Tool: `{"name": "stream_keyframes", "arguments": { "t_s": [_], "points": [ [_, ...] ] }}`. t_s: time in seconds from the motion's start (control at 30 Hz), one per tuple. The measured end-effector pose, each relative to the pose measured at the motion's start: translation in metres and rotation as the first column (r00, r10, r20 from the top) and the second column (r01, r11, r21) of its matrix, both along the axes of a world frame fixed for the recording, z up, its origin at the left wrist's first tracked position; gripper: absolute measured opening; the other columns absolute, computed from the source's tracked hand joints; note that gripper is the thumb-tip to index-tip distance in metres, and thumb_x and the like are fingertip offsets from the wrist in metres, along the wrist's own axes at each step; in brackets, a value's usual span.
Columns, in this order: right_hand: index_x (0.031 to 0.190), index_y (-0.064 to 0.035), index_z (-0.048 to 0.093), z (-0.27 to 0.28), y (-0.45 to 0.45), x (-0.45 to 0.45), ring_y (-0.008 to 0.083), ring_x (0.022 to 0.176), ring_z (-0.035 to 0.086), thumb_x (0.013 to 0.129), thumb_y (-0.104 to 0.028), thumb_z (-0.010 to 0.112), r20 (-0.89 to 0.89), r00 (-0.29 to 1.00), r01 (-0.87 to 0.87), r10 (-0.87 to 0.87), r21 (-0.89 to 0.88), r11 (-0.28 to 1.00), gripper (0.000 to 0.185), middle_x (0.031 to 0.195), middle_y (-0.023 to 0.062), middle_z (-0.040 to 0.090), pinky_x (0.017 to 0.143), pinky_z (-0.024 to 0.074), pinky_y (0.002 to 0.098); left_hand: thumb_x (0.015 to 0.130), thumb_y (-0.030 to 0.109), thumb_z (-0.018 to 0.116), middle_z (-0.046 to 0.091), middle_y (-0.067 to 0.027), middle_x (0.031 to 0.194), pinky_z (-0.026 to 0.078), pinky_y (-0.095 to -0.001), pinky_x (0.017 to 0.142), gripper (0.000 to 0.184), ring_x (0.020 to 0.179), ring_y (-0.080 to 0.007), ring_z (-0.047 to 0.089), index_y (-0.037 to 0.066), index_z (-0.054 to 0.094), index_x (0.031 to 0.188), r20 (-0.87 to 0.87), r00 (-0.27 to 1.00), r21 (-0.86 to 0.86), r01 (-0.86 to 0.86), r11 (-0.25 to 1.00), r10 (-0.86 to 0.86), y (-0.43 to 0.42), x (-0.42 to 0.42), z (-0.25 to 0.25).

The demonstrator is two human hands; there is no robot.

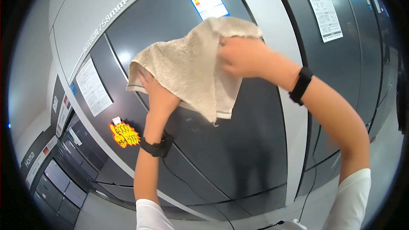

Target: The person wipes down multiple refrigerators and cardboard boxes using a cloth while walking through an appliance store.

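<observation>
A beige towelling cloth (183, 66) is stretched and folded between my two hands in front of a dark grey refrigerator (204, 145). My right hand (243, 57), slightly blurred, is closed on the cloth's right side, near its upper edge. The left part of the cloth drapes over my left hand (159, 96), which holds it from below; some of its fingers are hidden in the folds. One corner of the cloth hangs down between the hands. Whether the cloth touches the door, I cannot tell.
A blue-and-white energy label (208, 1) is on the door above the cloth. A paper sheet (93, 87) and a yellow price tag (124, 134) are at the left. Another dark refrigerator (341, 68) stands at the right. Thin black cables (313, 179) hang near my arms.
</observation>
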State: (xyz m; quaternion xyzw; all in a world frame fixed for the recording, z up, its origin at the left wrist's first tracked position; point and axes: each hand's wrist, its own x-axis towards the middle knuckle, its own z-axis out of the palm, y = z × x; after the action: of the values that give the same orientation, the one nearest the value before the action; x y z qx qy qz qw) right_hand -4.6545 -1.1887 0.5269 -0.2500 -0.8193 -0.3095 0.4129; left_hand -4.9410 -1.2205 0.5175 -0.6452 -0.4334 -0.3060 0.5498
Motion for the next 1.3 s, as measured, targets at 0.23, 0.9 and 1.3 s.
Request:
{"name": "stream_keyframes", "arguments": {
  "t_s": [0.23,0.9,1.3],
  "points": [
    [0.101,-0.0058,0.070,0.068,0.051,0.002,0.0304,0.113,0.059,0.083,-0.031,0.058,-0.288,0.955,0.059,0.072,0.422,0.905,0.033,0.114,0.0132,0.064,0.095,0.0434,0.0483,0.093,0.057,0.052,0.036,-0.0226,0.154,0.001,-0.0737,0.112,0.071,0.147,-0.0475,0.018,0.010,0.047,0.146,0.216,0.970,0.092,-0.136,0.986,0.113,0.008,0.004,0.052],
    [0.123,-0.0106,0.070,-0.136,-0.003,-0.095,0.0409,0.147,0.028,0.073,-0.026,0.064,-0.121,0.992,-0.027,0.039,0.101,0.995,0.053,0.137,0.0112,0.056,0.113,0.0103,0.0748,0.097,0.025,0.056,0.037,-0.0277,0.151,0.021,-0.0517,0.120,0.059,0.142,-0.0448,0.031,-0.004,0.038,0.145,0.449,0.894,-0.162,0.092,0.983,-0.010,-0.037,-0.019,-0.167],
    [0.118,-0.0015,0.067,-0.273,-0.031,-0.240,0.0526,0.139,0.034,0.078,-0.032,0.068,-0.010,0.944,-0.328,0.330,-0.142,0.934,0.050,0.125,0.0234,0.057,0.110,0.0152,0.0739,0.086,0.042,0.071,0.050,-0.0148,0.143,0.033,-0.0444,0.114,0.068,0.135,-0.0369,0.044,0.008,0.048,0.140,0.783,0.614,-0.243,0.146,0.959,0.105,-0.096,-0.146,-0.299]
  ]
}}
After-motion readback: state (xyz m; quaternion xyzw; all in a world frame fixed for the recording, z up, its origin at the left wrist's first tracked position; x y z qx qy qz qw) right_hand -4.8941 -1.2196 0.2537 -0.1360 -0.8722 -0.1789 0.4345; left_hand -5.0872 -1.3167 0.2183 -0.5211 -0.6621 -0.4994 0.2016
